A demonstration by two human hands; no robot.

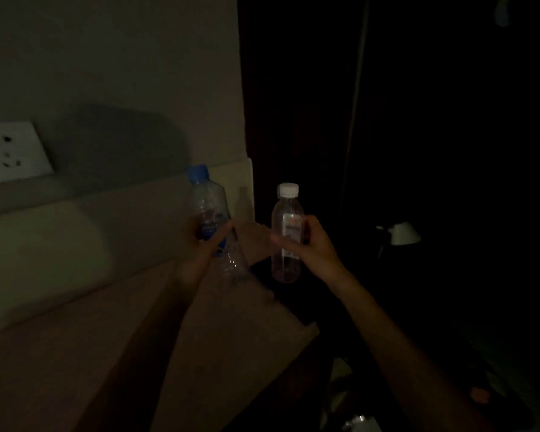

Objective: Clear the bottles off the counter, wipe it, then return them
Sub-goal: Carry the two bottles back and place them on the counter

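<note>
Dim counter; a bottle in each hand

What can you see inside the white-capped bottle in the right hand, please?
The white-capped bottle looks mostly empty, perhaps a little liquid at the bottom. Its label and the right hand cover the middle, so the contents there are hidden.

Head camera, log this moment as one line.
left hand: holds blue-capped bottle | right hand: holds white-capped bottle | counter: bare
</note>
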